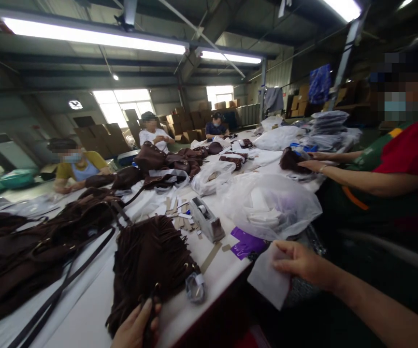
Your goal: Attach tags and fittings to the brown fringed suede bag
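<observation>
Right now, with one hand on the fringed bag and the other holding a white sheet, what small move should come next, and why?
Probably bring the right hand in over the table, toward the dark brown fringed bag: its white sheet is out past the table's edge, apart from the bag, which the left hand already grips at its near end.

My white desk [85,299], fringed brown bag [145,261] near its front edge, tape dispenser [206,220] and purple pieces [247,243] toward my right edge, more brown bags [49,241] along my left.
</observation>
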A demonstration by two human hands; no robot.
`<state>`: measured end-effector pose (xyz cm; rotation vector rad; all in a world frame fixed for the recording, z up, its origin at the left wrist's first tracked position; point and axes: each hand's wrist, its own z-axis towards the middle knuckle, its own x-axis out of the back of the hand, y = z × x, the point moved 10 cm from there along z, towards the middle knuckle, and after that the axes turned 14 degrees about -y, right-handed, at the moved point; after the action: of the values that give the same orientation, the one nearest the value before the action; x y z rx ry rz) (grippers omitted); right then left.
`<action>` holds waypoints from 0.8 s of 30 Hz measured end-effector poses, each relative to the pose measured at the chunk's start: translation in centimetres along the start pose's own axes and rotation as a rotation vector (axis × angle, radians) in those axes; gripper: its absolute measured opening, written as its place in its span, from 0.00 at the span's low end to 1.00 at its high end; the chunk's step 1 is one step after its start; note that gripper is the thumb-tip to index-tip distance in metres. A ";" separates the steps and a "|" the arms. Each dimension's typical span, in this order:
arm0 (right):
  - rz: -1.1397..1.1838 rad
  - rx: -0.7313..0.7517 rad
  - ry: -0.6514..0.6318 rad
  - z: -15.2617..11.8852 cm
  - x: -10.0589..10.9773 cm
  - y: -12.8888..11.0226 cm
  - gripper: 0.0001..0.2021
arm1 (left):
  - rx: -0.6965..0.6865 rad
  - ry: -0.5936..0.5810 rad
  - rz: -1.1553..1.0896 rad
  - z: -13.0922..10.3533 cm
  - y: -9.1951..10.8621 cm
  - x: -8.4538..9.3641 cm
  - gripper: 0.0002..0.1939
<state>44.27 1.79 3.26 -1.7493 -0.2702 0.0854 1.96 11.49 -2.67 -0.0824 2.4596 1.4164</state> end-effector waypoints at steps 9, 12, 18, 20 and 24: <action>0.165 -0.027 -0.249 9.5 -20.1 0.6 0.14 | -0.060 -0.058 0.183 -2.4 1.2 -0.7 0.17; 0.229 -0.062 -0.311 11.7 -24.9 0.5 0.15 | -0.100 -0.007 0.354 -3.3 2.5 -0.1 0.14; 0.444 -0.117 -0.201 14.5 -29.5 0.7 0.15 | -0.372 0.140 0.873 -6.6 6.5 -0.5 0.10; 0.585 -0.115 -0.095 14.9 -29.8 0.9 0.18 | -0.471 0.196 1.048 -8.0 7.0 -1.1 0.10; 0.747 -0.114 0.007 15.3 -30.4 1.0 0.18 | -0.516 0.233 1.224 -9.3 5.6 -2.0 0.14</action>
<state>11.81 9.40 -3.49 -1.8818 0.4036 0.6107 0.65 6.22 7.00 1.4211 2.2186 2.5549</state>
